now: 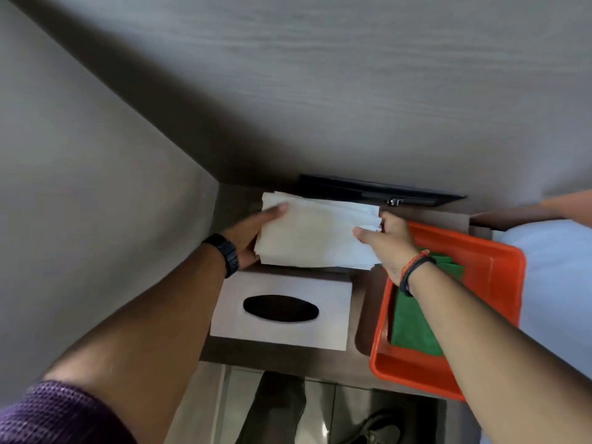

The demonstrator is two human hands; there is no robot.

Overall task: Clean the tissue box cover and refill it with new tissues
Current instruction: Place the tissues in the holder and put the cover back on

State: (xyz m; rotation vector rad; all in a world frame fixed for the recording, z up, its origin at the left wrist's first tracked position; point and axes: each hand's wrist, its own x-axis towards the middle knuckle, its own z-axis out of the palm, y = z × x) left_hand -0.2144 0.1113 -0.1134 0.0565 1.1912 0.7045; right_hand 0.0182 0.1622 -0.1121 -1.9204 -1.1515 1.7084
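Two hands hold one stack of white tissues (315,232) in the middle of the frame. The left hand (253,233) grips the left end of the stack, with its fingers on top and its thumb below. The right hand (386,243) grips the right end, with its thumb on the front and its fingers curled round the edge. The stack is lifted above the dark wooden table (363,302).

The tissue box cover (282,310) lies flat on the table, just below the stack in the frame. It is pale, with a dark oval hole in its top. The hole looks dark and no tissue sticks out of it.

An orange tray (499,270) sits at the right side of the frame, partly over the table's edge. A green cloth (413,325) lies in it, under the right arm.

A black watch (226,254) is on the left wrist. Black and orange bands (413,269) are on the right wrist. A purple sleeve (57,415) shows in the lower left corner. A flat black thing (378,190) rests by the wall, behind the stack; I cannot tell what it is.
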